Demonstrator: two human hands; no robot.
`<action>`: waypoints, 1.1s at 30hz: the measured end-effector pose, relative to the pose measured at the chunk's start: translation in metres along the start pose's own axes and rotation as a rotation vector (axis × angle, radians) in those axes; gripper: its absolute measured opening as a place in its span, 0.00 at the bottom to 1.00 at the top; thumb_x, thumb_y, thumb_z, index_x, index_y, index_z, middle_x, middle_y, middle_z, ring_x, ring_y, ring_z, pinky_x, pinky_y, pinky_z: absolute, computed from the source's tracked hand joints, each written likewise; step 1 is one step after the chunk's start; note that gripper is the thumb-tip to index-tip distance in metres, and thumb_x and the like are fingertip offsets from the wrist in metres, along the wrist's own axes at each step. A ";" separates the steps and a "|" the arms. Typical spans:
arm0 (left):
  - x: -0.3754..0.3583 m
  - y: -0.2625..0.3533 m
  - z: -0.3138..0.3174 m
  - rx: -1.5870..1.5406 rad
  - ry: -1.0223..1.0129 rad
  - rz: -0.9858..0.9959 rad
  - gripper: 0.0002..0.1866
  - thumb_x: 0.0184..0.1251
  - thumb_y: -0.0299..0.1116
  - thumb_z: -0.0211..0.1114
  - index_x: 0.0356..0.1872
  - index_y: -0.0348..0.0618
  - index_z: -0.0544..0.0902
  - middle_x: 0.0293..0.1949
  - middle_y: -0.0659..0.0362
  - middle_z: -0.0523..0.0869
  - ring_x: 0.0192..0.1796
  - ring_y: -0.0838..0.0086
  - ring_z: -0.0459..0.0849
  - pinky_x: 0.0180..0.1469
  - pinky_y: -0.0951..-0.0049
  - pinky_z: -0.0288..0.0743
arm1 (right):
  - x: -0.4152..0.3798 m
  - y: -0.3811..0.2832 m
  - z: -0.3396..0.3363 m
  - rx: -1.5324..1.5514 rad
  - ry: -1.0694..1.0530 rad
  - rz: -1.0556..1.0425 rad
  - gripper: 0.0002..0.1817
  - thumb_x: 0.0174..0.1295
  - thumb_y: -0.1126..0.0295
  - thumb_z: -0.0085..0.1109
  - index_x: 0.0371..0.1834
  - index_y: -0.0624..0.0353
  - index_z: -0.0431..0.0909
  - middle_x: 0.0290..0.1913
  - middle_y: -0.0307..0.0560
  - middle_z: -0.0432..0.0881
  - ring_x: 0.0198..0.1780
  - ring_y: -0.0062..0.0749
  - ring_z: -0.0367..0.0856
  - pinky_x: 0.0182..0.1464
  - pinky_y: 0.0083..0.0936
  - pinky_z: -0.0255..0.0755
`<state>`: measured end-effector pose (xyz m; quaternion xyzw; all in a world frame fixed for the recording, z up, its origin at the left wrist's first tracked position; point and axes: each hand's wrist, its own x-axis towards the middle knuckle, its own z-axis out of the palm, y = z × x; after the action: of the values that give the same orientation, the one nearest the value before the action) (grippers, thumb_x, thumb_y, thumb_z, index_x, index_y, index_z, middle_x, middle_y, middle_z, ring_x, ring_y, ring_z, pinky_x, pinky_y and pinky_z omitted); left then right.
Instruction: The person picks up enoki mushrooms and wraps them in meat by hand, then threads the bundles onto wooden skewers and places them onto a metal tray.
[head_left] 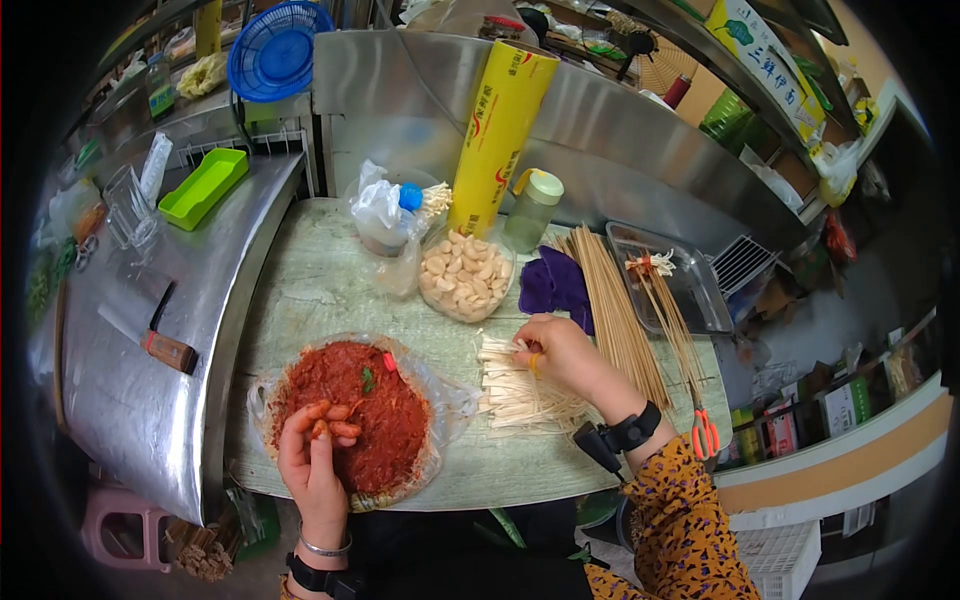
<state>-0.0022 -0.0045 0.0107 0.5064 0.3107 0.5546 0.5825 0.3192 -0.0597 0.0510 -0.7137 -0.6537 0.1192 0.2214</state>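
My left hand [315, 455] hovers over a plastic-lined bowl of red chili paste [385, 440]. Its fingers are loosely curled and apart, smeared with red, and I see nothing held in them. My right hand [565, 355] is at the far edge of a pile of enoki mushrooms [525, 400], pinching some between thumb and fingers; the fingertips are partly hidden. A red piece and a green leaf lie on the paste. To the right of the pile is a thick bundle of wooden skewers [620, 310], beside a folded purple cloth [555, 285].
Behind stand a bowl of peeled garlic cloves [466, 278], a yellow roll of cling film [500, 130], and a green-lidded bottle [535, 210]. Loaded skewers cross a metal tray [690, 300], near orange scissors [705, 435]. A knife [170, 348] lies on the steel counter at left.
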 end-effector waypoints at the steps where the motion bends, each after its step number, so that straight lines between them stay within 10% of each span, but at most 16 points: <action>1: -0.001 0.000 -0.001 0.001 0.003 0.001 0.12 0.71 0.27 0.50 0.51 0.35 0.72 0.43 0.52 0.80 0.37 0.75 0.80 0.40 0.79 0.74 | 0.001 -0.002 -0.002 -0.024 -0.036 0.016 0.10 0.48 0.72 0.67 0.31 0.65 0.80 0.29 0.51 0.78 0.31 0.42 0.77 0.35 0.30 0.71; 18: 0.000 0.003 -0.001 0.004 -0.009 -0.008 0.11 0.70 0.24 0.48 0.50 0.34 0.72 0.43 0.51 0.81 0.38 0.75 0.80 0.41 0.78 0.75 | 0.006 -0.021 -0.013 0.029 -0.116 0.087 0.15 0.51 0.76 0.62 0.44 0.60 0.79 0.32 0.52 0.80 0.34 0.43 0.79 0.37 0.32 0.71; 33: 0.000 0.002 -0.002 0.009 -0.016 0.002 0.11 0.70 0.24 0.49 0.50 0.34 0.72 0.43 0.50 0.81 0.38 0.75 0.81 0.41 0.78 0.75 | 0.015 -0.010 -0.005 -0.185 -0.068 -0.037 0.07 0.46 0.75 0.63 0.25 0.65 0.75 0.27 0.54 0.77 0.33 0.49 0.77 0.36 0.37 0.71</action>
<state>-0.0049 -0.0044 0.0123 0.5139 0.3082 0.5497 0.5821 0.3139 -0.0454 0.0619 -0.7146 -0.6820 0.0783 0.1345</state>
